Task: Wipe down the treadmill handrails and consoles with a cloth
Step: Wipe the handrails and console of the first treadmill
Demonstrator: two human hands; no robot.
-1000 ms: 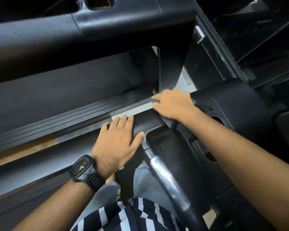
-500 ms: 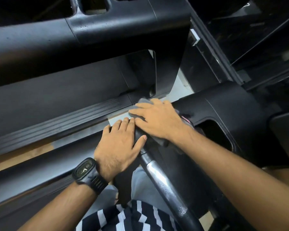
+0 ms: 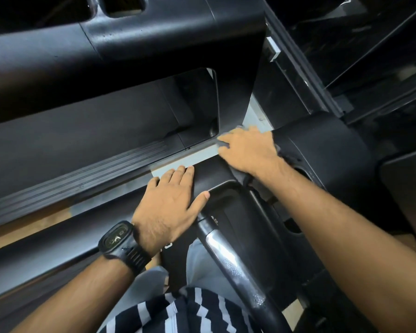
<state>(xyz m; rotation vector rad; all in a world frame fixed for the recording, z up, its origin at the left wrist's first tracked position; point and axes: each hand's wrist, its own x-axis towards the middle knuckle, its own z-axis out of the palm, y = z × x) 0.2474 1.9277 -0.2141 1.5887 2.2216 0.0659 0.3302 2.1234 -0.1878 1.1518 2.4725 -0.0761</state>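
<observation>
The handrail (image 3: 228, 258), a black tube with a worn chrome patch, runs from the bottom of the view up to a black moulded head; everything else is placed from it.

The left hand (image 3: 168, 205) lies flat, palm down, on the moulded head just left of the handrail's top end; its four fingers are straight and close together, pointing away from the person, and the thumb is spread wide towards the handrail, its tip resting on the rim of the moulding; it holds nothing.

The right hand (image 3: 247, 150) is beyond the handrail's top end and slightly to its right, palm down; its fingers are extended and lie nearly together, pressing flat on a dark grey cloth (image 3: 283, 152); the fingertips are blurred.

The cloth is almost wholly hidden under that hand, lying where the moulded head meets the black console housing (image 3: 327, 145); crumpled edges show only beside the wrist and at the fingertips.

A black wristwatch (image 3: 118, 239) sits on the left wrist, left of the handrail; a black-and-white striped shirt (image 3: 190, 311) and grey trousers (image 3: 202, 267) show near its lower end; a ribbed black side rail (image 3: 82, 174) crosses far to its left.
</observation>
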